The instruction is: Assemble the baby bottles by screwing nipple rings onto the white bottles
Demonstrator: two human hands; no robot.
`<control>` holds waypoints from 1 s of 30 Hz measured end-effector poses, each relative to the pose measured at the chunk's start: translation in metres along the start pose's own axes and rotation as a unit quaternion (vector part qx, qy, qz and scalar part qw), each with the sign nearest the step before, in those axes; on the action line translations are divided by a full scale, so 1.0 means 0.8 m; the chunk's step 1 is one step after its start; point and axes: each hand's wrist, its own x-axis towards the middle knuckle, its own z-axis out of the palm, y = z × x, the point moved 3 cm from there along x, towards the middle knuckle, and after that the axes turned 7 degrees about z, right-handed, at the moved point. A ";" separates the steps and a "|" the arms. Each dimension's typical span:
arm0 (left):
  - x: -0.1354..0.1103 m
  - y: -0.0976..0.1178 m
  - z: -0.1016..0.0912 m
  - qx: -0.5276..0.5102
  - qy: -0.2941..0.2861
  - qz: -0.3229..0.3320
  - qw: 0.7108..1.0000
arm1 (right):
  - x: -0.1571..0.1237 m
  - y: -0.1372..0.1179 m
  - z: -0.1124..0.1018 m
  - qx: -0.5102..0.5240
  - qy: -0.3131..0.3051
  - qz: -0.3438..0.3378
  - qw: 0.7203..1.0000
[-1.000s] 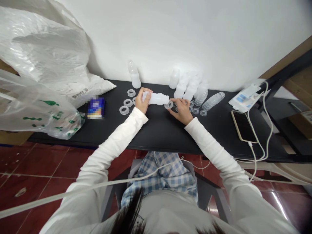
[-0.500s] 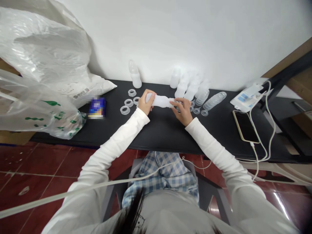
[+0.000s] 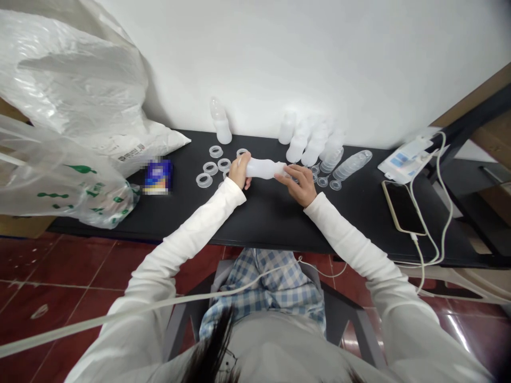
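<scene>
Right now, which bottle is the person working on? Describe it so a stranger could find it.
On the black table, near the white wall, look between the two hands. The white bottle lies sideways there, left hand on its base, right hand at its neck. The other bottles stand unheld by the wall.

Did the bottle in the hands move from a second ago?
Yes. The white bottle shifted to the right, toward the phone. The left hand grips its base; the right hand now covers its neck.
</scene>
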 end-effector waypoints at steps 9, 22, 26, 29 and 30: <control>0.003 -0.005 0.007 -0.013 -0.071 -0.069 0.995 | 0.008 -0.006 -0.020 -0.003 -0.047 -0.023 0.999; -0.025 0.034 -0.002 0.174 -0.047 0.323 0.929 | 0.016 -0.004 -0.014 0.024 -0.019 0.061 0.998; -0.021 0.028 -0.001 0.163 -0.034 0.306 0.937 | 0.017 -0.006 -0.019 0.014 0.005 0.081 0.997; -0.014 0.019 -0.004 0.151 -0.013 0.274 0.950 | 0.017 -0.012 -0.022 0.028 0.001 0.100 0.995; -0.013 0.017 -0.005 0.146 -0.009 0.263 0.954 | 0.017 -0.014 -0.022 0.038 -0.004 0.108 0.993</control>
